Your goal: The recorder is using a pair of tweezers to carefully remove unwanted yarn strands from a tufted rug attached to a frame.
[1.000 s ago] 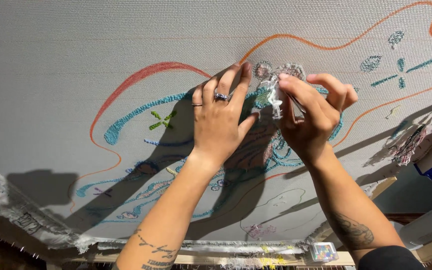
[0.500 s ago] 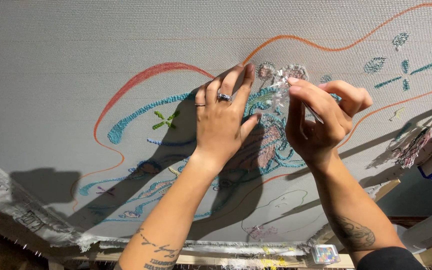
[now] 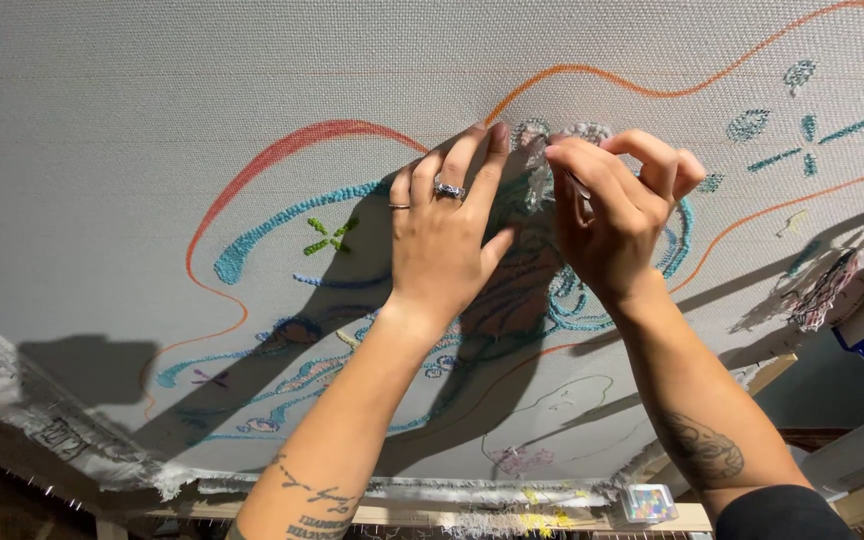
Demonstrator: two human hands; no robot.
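Right hand (image 3: 612, 215) shifted left, closer to left hand (image 3: 447, 235). Fingers pinched shut on pale yarn tuft (image 3: 540, 175), mid-canvas (image 3: 152, 120). Left hand flat, fingers spread, pressing fabric just beside tuft.

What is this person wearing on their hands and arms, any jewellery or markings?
The left hand wears a chunky silver ring and a thin band. Both forearms are bare with dark tattoos: script-like lines on the left, a rounded design on the right. A dark sleeve covers the right elbow. The right hand shows no rings.
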